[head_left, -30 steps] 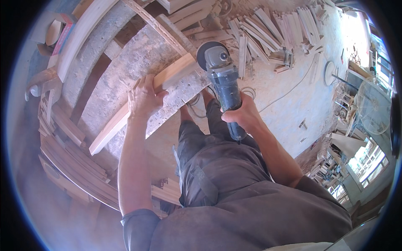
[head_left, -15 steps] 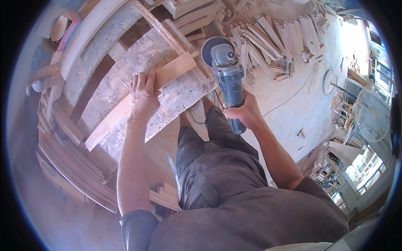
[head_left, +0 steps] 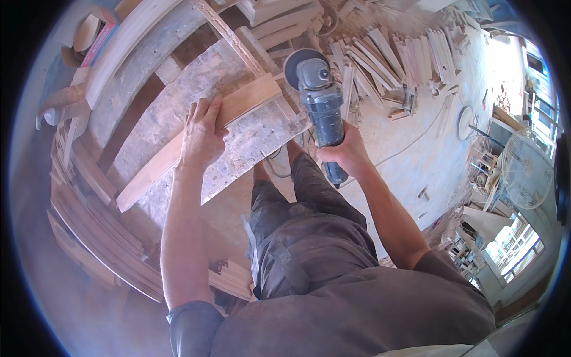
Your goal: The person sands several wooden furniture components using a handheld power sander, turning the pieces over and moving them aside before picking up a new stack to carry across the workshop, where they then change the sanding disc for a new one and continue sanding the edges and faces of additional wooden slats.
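Observation:
A long, pale wooden board [head_left: 253, 98] lies slantwise over the worn workbench [head_left: 238, 146]. My left hand [head_left: 202, 134] grips it near its middle, with the fingers over the far side and the thumb toward the near edge. An angle grinder [head_left: 324, 113] with a round, dark disc [head_left: 295, 64] is in my right hand [head_left: 346, 150], which wraps round the rear of its body. The grinder is held up beyond the bench's right end, its disc apart from the board. Whether the disc spins cannot be told.
A narrow wooden strip [head_left: 229, 38] crosses the bench at the board's far end. Curved wooden pieces [head_left: 128, 47] lie at the far left, stacked boards [head_left: 101, 238] at the near left. Piled wood sticks [head_left: 380, 59], a cable [head_left: 410, 146] and a fan [head_left: 526, 169] are on the right.
The board has tipped slightly, showing more of its near edge. My left hand has shifted a little left with it. The grinder has moved slightly left and up.

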A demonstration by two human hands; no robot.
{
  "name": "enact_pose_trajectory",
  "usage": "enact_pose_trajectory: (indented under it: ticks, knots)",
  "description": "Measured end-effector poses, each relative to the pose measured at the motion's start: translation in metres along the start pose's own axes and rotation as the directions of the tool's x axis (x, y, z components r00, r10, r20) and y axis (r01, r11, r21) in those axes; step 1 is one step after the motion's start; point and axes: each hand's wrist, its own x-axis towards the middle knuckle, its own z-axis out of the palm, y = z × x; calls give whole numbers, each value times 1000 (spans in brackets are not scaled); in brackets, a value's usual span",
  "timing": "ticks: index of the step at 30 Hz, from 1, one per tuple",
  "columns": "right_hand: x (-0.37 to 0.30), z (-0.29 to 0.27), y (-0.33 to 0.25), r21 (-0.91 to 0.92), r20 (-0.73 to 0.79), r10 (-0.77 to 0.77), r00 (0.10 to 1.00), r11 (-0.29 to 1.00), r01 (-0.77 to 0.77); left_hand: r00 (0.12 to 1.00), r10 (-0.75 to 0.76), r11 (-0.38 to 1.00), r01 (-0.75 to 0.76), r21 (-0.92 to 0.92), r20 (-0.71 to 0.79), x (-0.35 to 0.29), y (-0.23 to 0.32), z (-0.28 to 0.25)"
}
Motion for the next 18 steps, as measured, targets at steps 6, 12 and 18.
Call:
enact_pose_trajectory:
  ticks: [6, 12, 18]
  knots:
    - [5, 0, -1, 89, 65, -56, 996, 995, 50, 1000, -11, 999, 11, -38, 18, 2, 1, -2]
    - [12, -1, -8, -132, 51, -37, 998, 990, 44, 999, -17, 999, 19, -49, 44, 5, 0, -4]
    - [5, -6, 2, 154, 21, 11, 1000, 988, -14, 991, -60, 982, 79, -170, 117, 10, -8, -13]
